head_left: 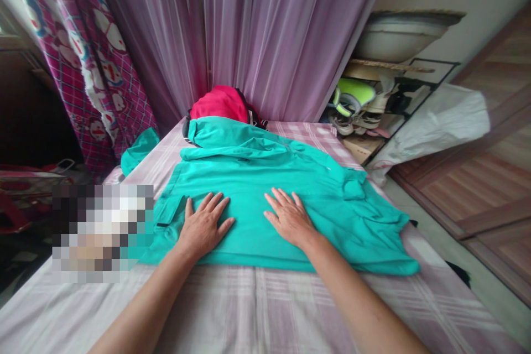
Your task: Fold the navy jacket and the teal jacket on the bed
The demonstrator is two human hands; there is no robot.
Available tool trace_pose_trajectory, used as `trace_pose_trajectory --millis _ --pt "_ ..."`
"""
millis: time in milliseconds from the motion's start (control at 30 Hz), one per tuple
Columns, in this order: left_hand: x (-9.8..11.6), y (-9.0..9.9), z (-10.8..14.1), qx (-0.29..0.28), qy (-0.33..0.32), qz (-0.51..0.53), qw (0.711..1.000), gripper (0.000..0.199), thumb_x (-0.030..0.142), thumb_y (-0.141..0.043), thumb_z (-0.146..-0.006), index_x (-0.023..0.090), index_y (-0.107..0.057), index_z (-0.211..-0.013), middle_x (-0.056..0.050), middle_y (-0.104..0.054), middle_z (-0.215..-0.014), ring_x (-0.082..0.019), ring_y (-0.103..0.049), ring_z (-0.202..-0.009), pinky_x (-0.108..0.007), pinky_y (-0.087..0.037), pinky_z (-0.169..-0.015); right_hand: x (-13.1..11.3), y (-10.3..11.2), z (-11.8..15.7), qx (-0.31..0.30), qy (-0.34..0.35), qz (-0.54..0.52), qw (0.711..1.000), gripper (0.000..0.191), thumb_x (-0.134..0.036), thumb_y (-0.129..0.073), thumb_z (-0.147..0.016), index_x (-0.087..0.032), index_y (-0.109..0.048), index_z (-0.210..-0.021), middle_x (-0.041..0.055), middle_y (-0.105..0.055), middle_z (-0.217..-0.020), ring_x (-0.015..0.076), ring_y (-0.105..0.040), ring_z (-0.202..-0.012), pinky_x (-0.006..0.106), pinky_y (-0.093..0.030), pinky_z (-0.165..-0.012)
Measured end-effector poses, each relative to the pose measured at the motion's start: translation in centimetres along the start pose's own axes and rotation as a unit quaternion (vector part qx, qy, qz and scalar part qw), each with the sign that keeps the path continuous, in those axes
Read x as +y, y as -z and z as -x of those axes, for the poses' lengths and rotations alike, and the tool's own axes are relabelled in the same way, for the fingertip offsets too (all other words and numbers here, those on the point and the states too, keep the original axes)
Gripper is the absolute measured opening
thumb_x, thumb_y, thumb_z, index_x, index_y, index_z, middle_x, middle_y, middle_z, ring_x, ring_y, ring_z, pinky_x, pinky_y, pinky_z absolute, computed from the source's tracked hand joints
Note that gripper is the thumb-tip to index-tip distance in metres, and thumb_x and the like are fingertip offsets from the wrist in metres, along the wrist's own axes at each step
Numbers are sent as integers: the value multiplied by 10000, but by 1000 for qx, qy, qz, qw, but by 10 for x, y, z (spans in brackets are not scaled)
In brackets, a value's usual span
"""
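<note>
A teal jacket lies spread out on a bed with a pale plaid sheet. My left hand rests flat on the left part of the jacket, fingers spread, close to a dark-edged pocket. Flat on the cloth to the right of the middle is my right hand, its fingers also apart. Neither hand grips the fabric. Folds bunch up along the jacket's far side and at its right, where a sleeve seems to lie. One teal piece hangs past the bed's left edge.
Behind the jacket sits a bright pink item against purple curtains. To the right, a rack holds shoes and a large basin, with a white plastic bag beside it. A blurred patch covers something at left.
</note>
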State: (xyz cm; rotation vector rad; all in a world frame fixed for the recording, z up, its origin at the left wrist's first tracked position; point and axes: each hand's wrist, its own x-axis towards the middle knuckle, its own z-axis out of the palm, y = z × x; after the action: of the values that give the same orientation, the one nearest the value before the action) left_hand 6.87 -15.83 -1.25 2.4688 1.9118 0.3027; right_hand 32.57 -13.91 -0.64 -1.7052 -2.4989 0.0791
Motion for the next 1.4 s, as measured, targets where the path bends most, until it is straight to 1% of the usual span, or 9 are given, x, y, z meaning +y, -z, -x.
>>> trace_pose_trajectory --millis 100,333,533,733,867,1033,1167,1300,1400 --pt "1 1 0 -5 4 -5 1000 558 553 -418 -968 302 -475 -1463 -75 -452 -1546 -334 -360 -1455 -740 -125 -1156 7 0 10 27 3 -1 1000 516 -438 -382 -1019 -254 -448 -1496 87 -367 -1594 248 -298 -1483 534 -189 -1207" --pt "-1 0 -1 -13 4 -14 1000 561 554 -415 -969 303 -468 -1467 -70 -441 -1552 -331 -358 -1456 -731 -134 -1160 18 -5 18 34 -7 -27 999 470 -414 -425 -1007 -234 -539 -1426 90 -454 -1544 258 -373 -1441 528 -270 -1173" --pt "-4 -4 -2 7 3 -19 1000 542 548 -423 -964 324 -491 -1452 -67 -480 -1529 -340 -385 -1440 -720 -122 -1167 15 -3 17 34 -10 -48 998 471 -427 -441 -999 -241 -547 -1419 91 -460 -1539 263 -370 -1441 534 -267 -1172" --pt "-7 -5 -4 -1 5 -28 1000 548 545 -417 -966 323 -477 -1463 -66 -464 -1541 -342 -381 -1442 -721 -141 -1160 19 2 22 28 -8 -46 999 478 -420 -420 -1008 -242 -528 -1438 83 -444 -1552 252 -362 -1448 502 -255 -1184" --pt "-7 -5 -5 -1 7 -28 1000 545 540 -406 -970 326 -469 -1468 -67 -464 -1542 -333 -375 -1447 -713 -146 -1162 44 3 40 25 -29 -14 999 510 -421 -401 -1012 -255 -458 -1491 94 -409 -1573 254 -345 -1458 503 -261 -1178" --pt "-4 -3 -4 1 8 -27 1000 541 530 -385 -975 309 -480 -1460 -79 -454 -1547 -328 -371 -1449 -717 -147 -1154 107 -2 77 35 -63 45 996 506 -406 -364 -1013 -269 -458 -1490 89 -413 -1573 254 -357 -1450 506 -270 -1169" --pt "-4 -3 -5 4 5 -24 1000 548 527 -368 -975 291 -485 -1456 -82 -457 -1545 -332 -368 -1450 -720 -154 -1149 148 -7 100 86 -119 88 985 498 -378 -365 -1000 -231 -513 -1452 116 -462 -1538 265 -393 -1423 506 -278 -1163" --pt "-3 -1 -5 28 1 -17 999 547 514 -367 -967 268 -506 -1435 -89 -469 -1537 -335 -390 -1437 -703 -194 -1146 157 -2 105 151 -161 75 972 485 -341 -366 -987 -145 -596 -1367 150 -568 -1437 266 -497 -1328 454 -313 -1137" --pt "-3 4 4 100 -7 2 995 519 458 -341 -971 218 -577 -1365 -111 -549 -1469 -302 -495 -1361 -575 -292 -1161 154 6 111 202 -188 44 960 476 -293 -316 -987 -131 -659 -1275 151 -672 -1294 249 -599 -1185 393 -397 -1036"
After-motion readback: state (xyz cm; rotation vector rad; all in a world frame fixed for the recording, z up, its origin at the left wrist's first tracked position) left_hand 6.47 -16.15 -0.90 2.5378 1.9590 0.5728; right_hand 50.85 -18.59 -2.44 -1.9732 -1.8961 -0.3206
